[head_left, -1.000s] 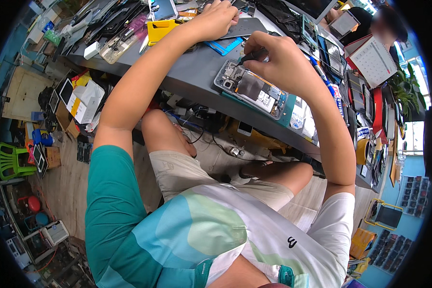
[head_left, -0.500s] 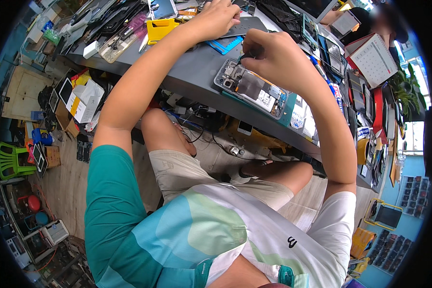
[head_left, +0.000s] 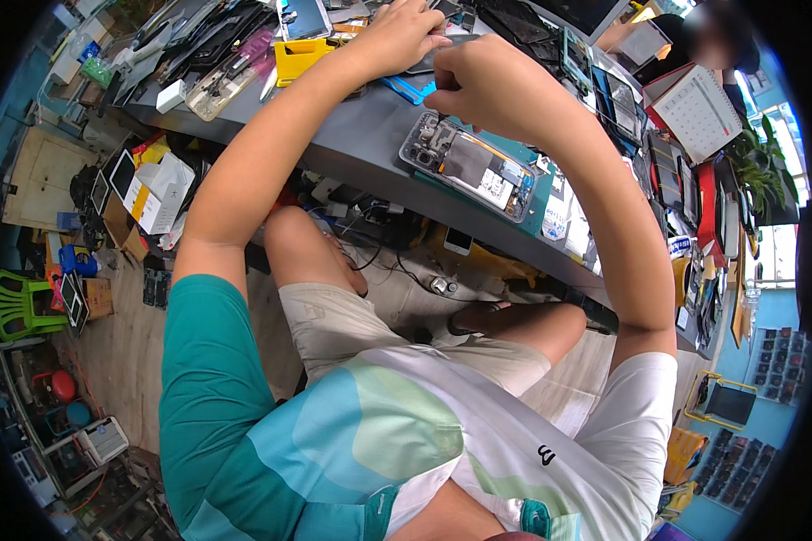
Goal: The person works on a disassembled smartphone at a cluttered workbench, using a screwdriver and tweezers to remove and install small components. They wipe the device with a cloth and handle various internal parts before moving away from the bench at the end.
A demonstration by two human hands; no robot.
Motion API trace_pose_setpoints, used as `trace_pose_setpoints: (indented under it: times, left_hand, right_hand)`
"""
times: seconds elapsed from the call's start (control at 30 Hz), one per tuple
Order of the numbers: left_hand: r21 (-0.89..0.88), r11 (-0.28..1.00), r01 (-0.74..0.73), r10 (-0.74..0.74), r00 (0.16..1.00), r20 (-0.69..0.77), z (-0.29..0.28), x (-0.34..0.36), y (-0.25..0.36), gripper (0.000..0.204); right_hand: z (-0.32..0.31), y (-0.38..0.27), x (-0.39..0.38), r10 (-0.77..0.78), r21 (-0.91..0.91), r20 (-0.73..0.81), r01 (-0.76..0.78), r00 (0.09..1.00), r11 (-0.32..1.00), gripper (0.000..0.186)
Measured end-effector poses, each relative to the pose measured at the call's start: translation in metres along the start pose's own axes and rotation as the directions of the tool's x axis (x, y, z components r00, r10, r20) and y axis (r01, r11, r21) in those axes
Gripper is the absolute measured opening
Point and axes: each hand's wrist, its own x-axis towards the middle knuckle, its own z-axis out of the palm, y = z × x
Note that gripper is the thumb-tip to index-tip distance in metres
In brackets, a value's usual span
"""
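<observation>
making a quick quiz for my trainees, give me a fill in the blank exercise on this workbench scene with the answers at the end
1. The opened phone lies nearer the ____ hand than the left hand.
2. The plastic piece beside the left forearm is ____.
3. The plastic chair near the picture's left edge is ____.

Missing words: right; yellow; green.

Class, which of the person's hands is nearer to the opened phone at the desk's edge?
The right. The right hand is just above the opened phone in the picture; the left hand is farther up and to the left.
</observation>
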Motion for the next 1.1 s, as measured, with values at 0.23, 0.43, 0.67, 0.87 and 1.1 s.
trace_pose_setpoints:
  times: [0.23, 0.43, 0.67, 0.87, 1.1]
  left_hand:
    - [-0.033, 0.999, -0.029, 0.028, 1.000, -0.012, -0.006, -0.007, 0.001, 0.023]
    - [-0.052, 0.998, -0.022, 0.021, 0.999, -0.025, -0.014, -0.015, -0.002, 0.016]
    - [-0.061, 0.996, -0.071, 0.066, 0.995, -0.079, -0.037, -0.019, 0.016, 0.013]
    - [-0.418, 0.909, 0.014, 0.120, 0.948, 0.294, -0.072, -0.046, 0.045, 0.031]
    - [-0.418, 0.894, 0.160, 0.046, 0.896, 0.442, -0.075, -0.055, 0.071, 0.038]
  right_hand:
    - [0.005, 0.000, 0.002, -0.003, -0.104, -0.024, 0.000, 1.000, 0.995, 0.043]
    - [0.004, -0.003, -0.004, -0.012, 0.001, -0.055, 0.012, 0.998, 1.000, 0.042]
    - [0.004, 0.003, -0.007, -0.010, 0.005, -0.077, 0.011, 0.997, 1.000, 0.037]
    - [0.014, 0.009, -0.011, -0.081, 0.002, -0.187, 0.083, 0.979, 0.997, 0.037]
    - [0.013, 0.010, -0.019, -0.103, 0.079, -0.176, 0.118, 0.979, 0.990, 0.041]
